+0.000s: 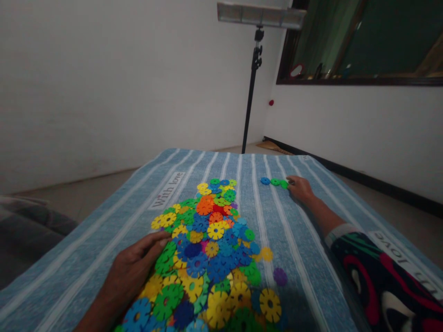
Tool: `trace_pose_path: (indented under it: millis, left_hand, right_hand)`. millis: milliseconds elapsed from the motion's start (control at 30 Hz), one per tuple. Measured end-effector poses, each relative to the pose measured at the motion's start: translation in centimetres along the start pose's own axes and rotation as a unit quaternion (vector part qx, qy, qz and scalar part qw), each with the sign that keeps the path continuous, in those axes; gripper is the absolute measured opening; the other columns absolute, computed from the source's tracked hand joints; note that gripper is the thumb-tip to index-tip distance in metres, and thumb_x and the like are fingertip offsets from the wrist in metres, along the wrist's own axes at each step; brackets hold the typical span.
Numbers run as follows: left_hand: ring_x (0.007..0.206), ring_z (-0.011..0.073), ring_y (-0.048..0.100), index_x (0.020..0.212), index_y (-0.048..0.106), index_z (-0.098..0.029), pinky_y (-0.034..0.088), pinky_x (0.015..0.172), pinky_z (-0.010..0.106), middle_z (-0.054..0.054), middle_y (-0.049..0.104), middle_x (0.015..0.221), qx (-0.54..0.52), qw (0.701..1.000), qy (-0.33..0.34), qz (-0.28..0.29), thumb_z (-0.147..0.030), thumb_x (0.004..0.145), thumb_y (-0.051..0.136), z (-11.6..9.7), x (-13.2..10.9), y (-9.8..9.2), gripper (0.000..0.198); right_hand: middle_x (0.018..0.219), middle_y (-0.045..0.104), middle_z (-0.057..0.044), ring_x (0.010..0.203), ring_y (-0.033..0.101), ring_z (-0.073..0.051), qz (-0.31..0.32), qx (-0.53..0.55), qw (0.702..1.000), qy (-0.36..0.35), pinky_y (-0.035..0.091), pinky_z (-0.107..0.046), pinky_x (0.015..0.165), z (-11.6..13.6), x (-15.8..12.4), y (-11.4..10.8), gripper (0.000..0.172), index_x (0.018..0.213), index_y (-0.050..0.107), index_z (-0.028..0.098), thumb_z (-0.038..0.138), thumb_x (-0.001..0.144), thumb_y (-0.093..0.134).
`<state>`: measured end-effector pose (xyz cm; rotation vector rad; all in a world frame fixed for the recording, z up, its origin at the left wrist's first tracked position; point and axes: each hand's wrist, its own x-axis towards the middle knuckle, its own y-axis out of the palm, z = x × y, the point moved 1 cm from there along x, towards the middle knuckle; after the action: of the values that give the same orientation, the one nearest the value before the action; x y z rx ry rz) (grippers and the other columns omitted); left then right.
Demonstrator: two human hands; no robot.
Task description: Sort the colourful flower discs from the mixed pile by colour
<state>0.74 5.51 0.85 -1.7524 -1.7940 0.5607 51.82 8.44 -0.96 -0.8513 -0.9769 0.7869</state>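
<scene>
A heap of colourful plastic snowflake discs lies on a blue striped cloth. My left hand rests at the heap's left edge, fingers curled against green and yellow discs. My right hand reaches far across the cloth and pinches a green disc. That disc stands at the end of a short row with another green disc and a blue disc. A single purple disc lies apart at the heap's right.
A black light stand rises behind the cloth's far edge, with a light panel on top. White walls stand behind, and a dark-framed window is at the upper right. Floor shows on both sides of the cloth.
</scene>
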Motion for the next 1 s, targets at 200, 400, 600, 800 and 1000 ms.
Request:
trace_pose_path:
  millis: [200, 400, 600, 800, 1000]
  left_hand:
    - [0.087, 0.0244, 0.07, 0.085, 0.076, -0.028, 0.055, 0.08, 0.027, 0.0, 0.077, 0.093, -0.005, 1.0, 0.013, 0.002, -0.055, 0.067, 0.059, -0.1, -0.1, 0.1, 0.037]
    - [0.088, 0.0236, 0.07, 0.083, 0.075, -0.025, 0.055, 0.081, 0.027, 0.0, 0.077, 0.092, -0.036, 0.998, 0.042, -0.003, -0.049, 0.067, 0.061, -0.6, -0.3, 0.3, 0.032]
    - [0.086, 0.0236, 0.069, 0.086, 0.075, -0.023, 0.054, 0.079, 0.028, 0.001, 0.076, 0.092, -0.05, 0.998, 0.041, -0.001, -0.048, 0.066, 0.06, -0.9, -0.4, 0.6, 0.035]
    - [0.072, 0.0199, 0.067, 0.088, 0.074, -0.021, 0.053, 0.067, 0.027, 0.0, 0.075, 0.082, -0.067, 0.996, 0.054, 0.011, -0.05, 0.068, 0.059, -0.8, -0.5, 0.8, 0.039]
    - [0.071, 0.0194, 0.066, 0.088, 0.073, -0.019, 0.052, 0.066, 0.027, 0.001, 0.074, 0.082, -0.088, 0.994, 0.068, 0.02, -0.051, 0.068, 0.058, -0.2, -0.2, 1.1, 0.041]
  right_hand:
    - [0.104, 0.07, -0.011, 0.093, 0.063, -0.02, -0.011, 0.024, 1.0, -0.004, 0.046, -0.029, 0.086, 1.9, -3.8, -1.0, 0.036, 0.111, 0.068, 0.011, 0.017, 0.079, 0.052]
    - [0.086, 0.068, -0.006, 0.08, 0.062, -0.018, 0.043, 0.129, 0.981, -0.137, 0.046, -0.028, 0.076, 6.5, -11.4, -3.1, 0.019, 0.09, 0.072, 0.016, 0.021, 0.082, 0.055]
    - [0.081, 0.064, -0.003, 0.08, 0.06, -0.016, 0.111, 0.192, 0.956, -0.19, 0.044, -0.028, 0.075, 10.8, -18.8, -6.0, 0.016, 0.081, 0.068, 0.019, 0.019, 0.087, 0.053]
    - [0.08, 0.062, -0.002, 0.081, 0.057, -0.015, 0.127, 0.205, 0.946, -0.218, 0.043, -0.026, 0.075, 13.3, -22.3, -6.6, 0.016, 0.078, 0.064, 0.019, 0.014, 0.087, 0.053]
    - [0.096, 0.064, -0.006, 0.093, 0.057, -0.019, 0.103, 0.135, 0.951, -0.257, 0.044, -0.031, 0.083, 15.5, -22.6, -5.3, 0.013, 0.082, 0.066, 0.019, 0.018, 0.088, 0.055]
